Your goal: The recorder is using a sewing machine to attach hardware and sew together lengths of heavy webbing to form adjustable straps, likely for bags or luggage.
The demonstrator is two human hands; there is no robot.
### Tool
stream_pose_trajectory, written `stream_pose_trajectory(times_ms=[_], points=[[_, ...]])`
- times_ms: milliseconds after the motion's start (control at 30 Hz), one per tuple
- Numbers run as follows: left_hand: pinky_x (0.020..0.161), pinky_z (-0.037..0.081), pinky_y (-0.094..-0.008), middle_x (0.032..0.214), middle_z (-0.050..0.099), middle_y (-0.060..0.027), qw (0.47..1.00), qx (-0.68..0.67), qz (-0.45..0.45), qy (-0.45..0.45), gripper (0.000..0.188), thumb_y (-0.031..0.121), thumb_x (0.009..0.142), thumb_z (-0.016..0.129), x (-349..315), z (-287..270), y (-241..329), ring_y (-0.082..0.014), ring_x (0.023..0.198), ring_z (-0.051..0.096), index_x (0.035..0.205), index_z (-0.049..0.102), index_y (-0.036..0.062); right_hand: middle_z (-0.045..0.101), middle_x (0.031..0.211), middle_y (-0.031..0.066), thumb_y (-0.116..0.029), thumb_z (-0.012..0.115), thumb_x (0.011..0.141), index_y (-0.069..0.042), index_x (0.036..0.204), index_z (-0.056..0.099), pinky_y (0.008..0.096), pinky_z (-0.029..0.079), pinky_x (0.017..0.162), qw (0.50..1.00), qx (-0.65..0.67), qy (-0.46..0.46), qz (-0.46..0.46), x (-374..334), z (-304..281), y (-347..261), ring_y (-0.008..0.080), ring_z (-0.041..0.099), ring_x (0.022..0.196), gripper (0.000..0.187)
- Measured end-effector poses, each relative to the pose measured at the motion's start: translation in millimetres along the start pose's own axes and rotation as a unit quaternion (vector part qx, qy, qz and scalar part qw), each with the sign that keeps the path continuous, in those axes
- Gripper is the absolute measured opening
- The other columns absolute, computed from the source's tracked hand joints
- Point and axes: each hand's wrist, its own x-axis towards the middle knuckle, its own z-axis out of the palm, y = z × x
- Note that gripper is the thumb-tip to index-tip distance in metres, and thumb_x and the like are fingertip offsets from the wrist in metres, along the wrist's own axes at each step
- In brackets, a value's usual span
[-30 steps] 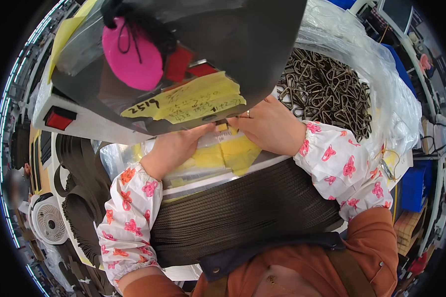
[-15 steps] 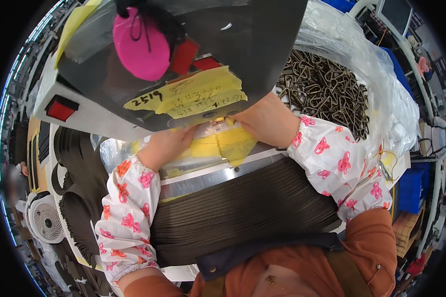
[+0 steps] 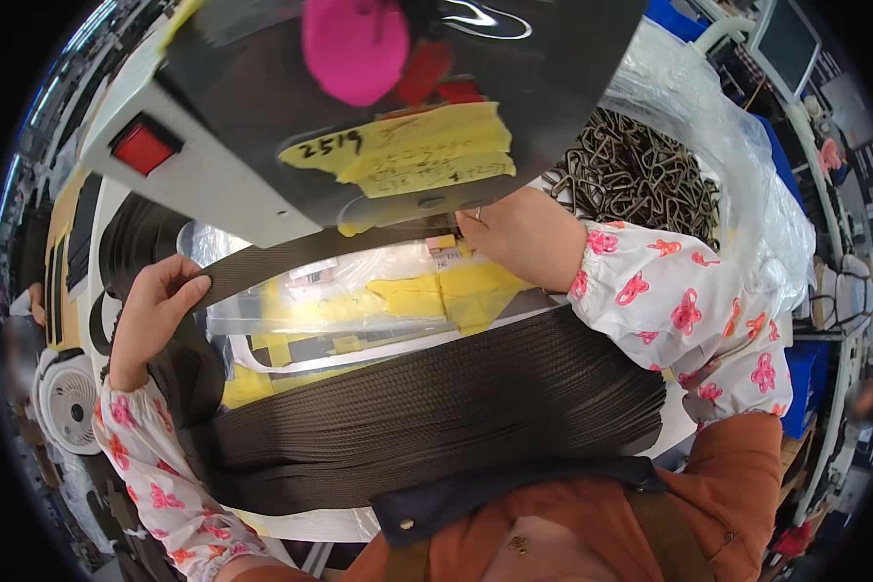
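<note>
A dark webbing strap [image 3: 291, 260] stretches from my left hand [image 3: 160, 306] to the underside of a grey and white machine head [image 3: 242, 189]. My left thumb and fingers pinch its left end. Under the machine's right lower edge, my right hand [image 3: 529, 238] is closed at the strap's far end; its fingertips are partly hidden, so what they grip is unclear. Below the strap lies a work plate with clear film and yellow tape [image 3: 398, 301]. Nearer to me spreads a thick row of dark webbing straps [image 3: 436, 407].
A heap of bronze-coloured metal loops [image 3: 640, 175] sits in clear plastic [image 3: 747, 194] at the far right. More rolled webbing [image 3: 145, 247] lies at the left, near a white fan [image 3: 71, 403]. The machine head overhangs the work plate, with a red switch [image 3: 145, 144] on its side.
My left hand has moved left and toward me, drawing a strap out from under the machine. The right hand stays near the machine's edge. The view has shifted slightly.
</note>
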Motion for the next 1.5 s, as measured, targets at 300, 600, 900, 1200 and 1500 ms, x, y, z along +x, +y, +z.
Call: stream_pose_trajectory(times_ms=[300, 600, 900, 1200, 1500], points=[[0.053, 0.042, -0.0318, 0.061, 0.057, -0.0133, 0.987, 0.129, 0.072, 0.058, 0.011, 0.008, 0.075, 0.064, 29, 24, -15, -0.02, 0.055, 0.055, 0.078, 0.058, -0.0011, 0.054, 0.097, 0.0165, -0.006, 0.054, 0.073, 0.004, 0.088, 0.053, 0.0367, 0.052, 0.068, 0.981, 0.076, 0.015, -0.177, 0, 5, 15, 0.0314, 0.059, 0.083, 0.019], [0.063, 0.049, -0.0469, 0.091, 0.059, -0.0157, 0.808, 0.463, -0.054, 0.36, 0.017, 0.005, 0.082, 0.05, 52, -31, -124, -0.0368, 0.079, 0.061, 0.099, 0.046, 0.0083, 0.048, 0.081, 0.0066, -0.01, 0.055, 0.067, -0.004, 0.076, 0.051, 0.0301, 0.045, 0.064, 0.981, 0.047, 0.15, -0.118, 128, 54, -100, 0.0207, 0.049, 0.08, 0.012], [0.074, 0.049, -0.0404, 0.113, 0.054, -0.0142, 0.783, 0.514, 0.097, 0.336, 0.034, 0.004, 0.081, 0.049, 47, -14, -85, -0.0322, 0.092, 0.059, 0.115, 0.047, 0.0052, 0.054, 0.079, 0.0098, -0.013, 0.059, 0.074, -0.003, 0.079, 0.052, 0.0359, 0.047, 0.063, 0.968, 0.234, 0.014, -0.09, 32, -16, -64, 0.0246, 0.058, 0.073, 0.013], [0.058, 0.043, -0.0422, 0.069, 0.056, -0.0164, 0.964, 0.05, 0.214, -0.152, 0.011, 0.014, 0.082, 0.058, -53, 109, 71, -0.0365, 0.066, 0.055, 0.08, 0.058, 0.0027, 0.053, 0.069, 0.011, -0.026, 0.066, 0.08, -0.004, 0.08, 0.046, 0.0384, 0.041, 0.057, 0.847, 0.456, -0.27, 0.048, -28, -36, -28, 0.0327, 0.053, 0.064, 0.029], [0.054, 0.041, -0.0413, 0.062, 0.053, -0.0168, 0.918, 0.377, 0.086, 0.084, 0.023, 0.018, 0.079, 0.064, -16, 54, 46, -0.0362, 0.058, 0.052, 0.069, 0.053, 0.0008, 0.056, 0.069, 0.0182, -0.026, 0.054, 0.087, -0.004, 0.09, 0.052, 0.0446, 0.042, 0.058, 0.891, 0.423, -0.142, 0.082, -36, -33, -11, 0.0385, 0.056, 0.066, 0.022]])
